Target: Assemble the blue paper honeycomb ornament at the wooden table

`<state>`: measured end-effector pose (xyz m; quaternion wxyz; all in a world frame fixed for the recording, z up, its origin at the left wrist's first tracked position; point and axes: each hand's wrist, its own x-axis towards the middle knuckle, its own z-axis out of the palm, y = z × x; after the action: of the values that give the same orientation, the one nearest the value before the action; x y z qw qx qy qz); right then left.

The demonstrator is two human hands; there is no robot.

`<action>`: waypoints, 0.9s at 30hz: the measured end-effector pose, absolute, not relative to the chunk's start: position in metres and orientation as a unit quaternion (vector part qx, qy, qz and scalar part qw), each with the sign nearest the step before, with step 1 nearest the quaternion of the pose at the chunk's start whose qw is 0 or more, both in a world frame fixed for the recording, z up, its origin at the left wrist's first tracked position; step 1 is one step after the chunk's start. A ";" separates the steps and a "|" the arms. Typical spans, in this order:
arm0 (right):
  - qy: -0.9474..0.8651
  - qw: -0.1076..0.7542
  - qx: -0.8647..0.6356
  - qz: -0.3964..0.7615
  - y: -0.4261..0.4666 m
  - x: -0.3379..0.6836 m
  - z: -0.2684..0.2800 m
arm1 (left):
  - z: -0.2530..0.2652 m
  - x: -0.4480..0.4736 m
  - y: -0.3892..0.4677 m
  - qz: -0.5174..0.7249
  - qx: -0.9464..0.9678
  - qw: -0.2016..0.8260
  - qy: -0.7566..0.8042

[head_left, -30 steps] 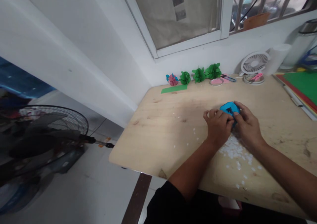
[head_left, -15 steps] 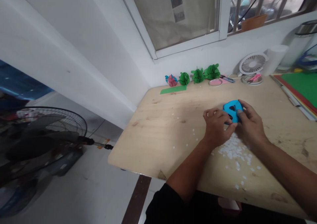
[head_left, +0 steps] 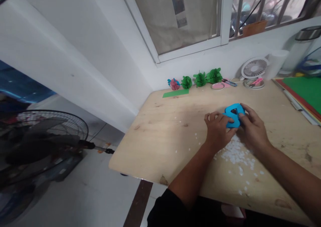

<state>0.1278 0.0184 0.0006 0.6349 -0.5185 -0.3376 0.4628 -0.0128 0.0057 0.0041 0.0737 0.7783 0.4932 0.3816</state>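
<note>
Between my two hands, above the right half of the table, is a blue cut-out shape (head_left: pixel 235 111) with rounded edges and dark openings through it. My left hand (head_left: pixel 218 126) grips its lower left side, fingers on top. My right hand (head_left: pixel 254 125) holds its right side with the thumb lying on the face. A scatter of small white bits (head_left: pixel 234 151) lies on the wood under and in front of my hands. The shape's underside is hidden, so I cannot tell whether it is one thick piece or stacked layers.
Green paper balls (head_left: pixel 200 79) and a pink and blue one (head_left: pixel 174 84) line the wall behind a green strip (head_left: pixel 175 93). A small white fan (head_left: pixel 254 68), a cutter (head_left: pixel 229 82) and coloured sheets (head_left: pixel 303 89) are at the back right. A large floor fan (head_left: pixel 50 143) stands left.
The blue shape has turned slightly in my hands. My left fingers reach further over its lower left part, covering the lower opening. The camera view has shifted a little.
</note>
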 end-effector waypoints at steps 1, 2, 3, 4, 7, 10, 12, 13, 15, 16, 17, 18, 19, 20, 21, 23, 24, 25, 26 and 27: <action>-0.339 0.636 -0.516 0.463 0.018 0.128 0.000 | 0.004 -0.013 0.006 0.388 0.774 0.082 0.493; -0.341 0.637 -0.515 0.461 0.018 0.128 0.000 | 0.004 -0.013 0.007 0.397 0.768 0.091 0.494; -0.345 0.636 -0.515 0.459 0.018 0.128 0.001 | 0.004 -0.012 0.007 0.406 0.762 0.101 0.495; -0.350 0.635 -0.514 0.458 0.018 0.129 0.001 | 0.004 -0.012 0.008 0.414 0.755 0.112 0.496; -0.355 0.635 -0.511 0.457 0.018 0.129 0.003 | 0.006 -0.013 0.009 0.438 0.734 0.152 0.497; -0.352 0.637 -0.503 0.466 0.019 0.129 0.002 | 0.006 -0.016 0.010 0.465 0.714 0.193 0.486; -0.351 0.643 -0.495 0.468 0.020 0.129 0.001 | 0.007 -0.018 0.011 0.482 0.704 0.210 0.477; -0.353 0.646 -0.491 0.466 0.020 0.128 0.000 | 0.007 -0.019 0.012 0.491 0.700 0.215 0.473; -0.358 0.650 -0.485 0.463 0.021 0.127 -0.002 | 0.007 -0.020 0.012 0.505 0.694 0.222 0.462; -0.361 0.650 -0.483 0.463 0.021 0.126 -0.002 | 0.007 -0.021 0.013 0.510 0.693 0.226 0.457; -0.361 0.649 -0.481 0.466 0.021 0.126 -0.002 | 0.008 -0.021 0.013 0.514 0.692 0.230 0.452; -0.359 0.649 -0.478 0.470 0.020 0.125 -0.002 | 0.008 -0.021 0.013 0.516 0.691 0.233 0.450; -0.356 0.651 -0.476 0.472 0.020 0.125 -0.002 | 0.009 -0.020 0.013 0.517 0.690 0.237 0.448; -0.355 0.653 -0.474 0.472 0.019 0.124 -0.001 | 0.009 -0.020 0.012 0.518 0.688 0.240 0.447; -0.356 0.655 -0.471 0.472 0.019 0.124 -0.001 | 0.009 -0.020 0.012 0.521 0.685 0.243 0.447; -0.360 0.655 -0.468 0.471 0.019 0.124 -0.002 | 0.009 -0.020 0.012 0.532 0.680 0.245 0.440; -0.362 0.653 -0.466 0.474 0.019 0.124 -0.002 | 0.009 -0.021 0.012 0.541 0.676 0.243 0.438; -0.363 0.652 -0.464 0.478 0.019 0.125 -0.002 | 0.009 -0.021 0.012 0.550 0.670 0.242 0.436; -0.363 0.651 -0.459 0.483 0.019 0.125 -0.003 | 0.009 -0.021 0.013 0.559 0.663 0.240 0.436; -0.363 0.651 -0.454 0.488 0.020 0.125 -0.003 | 0.009 -0.021 0.013 0.567 0.655 0.239 0.438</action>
<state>0.1250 0.0195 -0.0029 0.6508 -0.4543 -0.3634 0.4879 -0.0210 0.0126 0.0085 0.2386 0.6553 0.4379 0.5673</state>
